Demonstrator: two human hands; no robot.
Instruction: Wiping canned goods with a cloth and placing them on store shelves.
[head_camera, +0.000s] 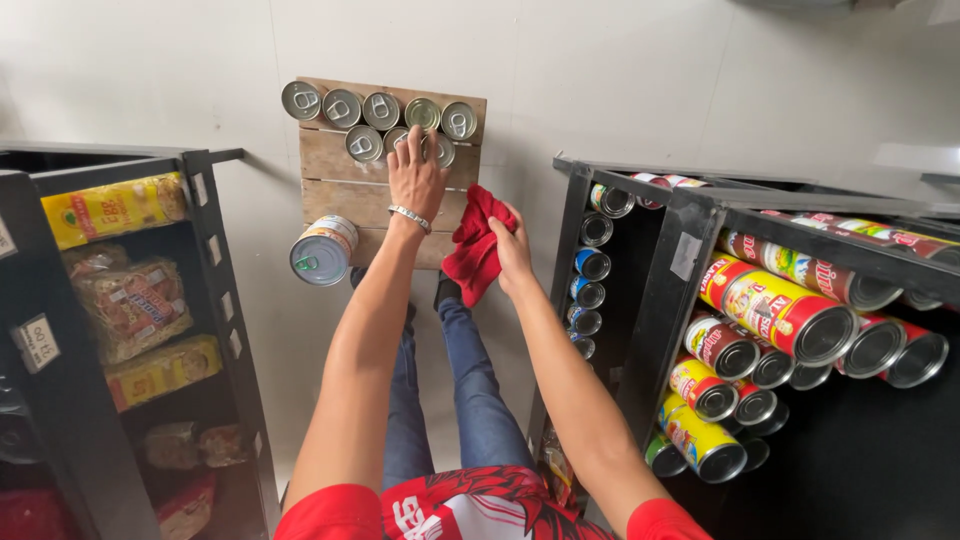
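Note:
I look straight down at a small wooden pallet (345, 195) on the floor. Several tin cans (381, 110) with ring-pull lids stand on its far edge. My left hand (414, 172), wearing a metal bracelet, reaches down onto one can in the second row and covers it. My right hand (513, 250) holds a red cloth (474, 250) over the pallet's right edge. A bigger can (322, 251) stands alone at the pallet's near left corner.
A black shelf unit (215, 250) on the left holds yellow and clear bags of packaged food. Black shelves (660, 300) on the right are filled with red-and-yellow labelled cans lying on their sides. My legs in blue jeans (470, 390) stand between them.

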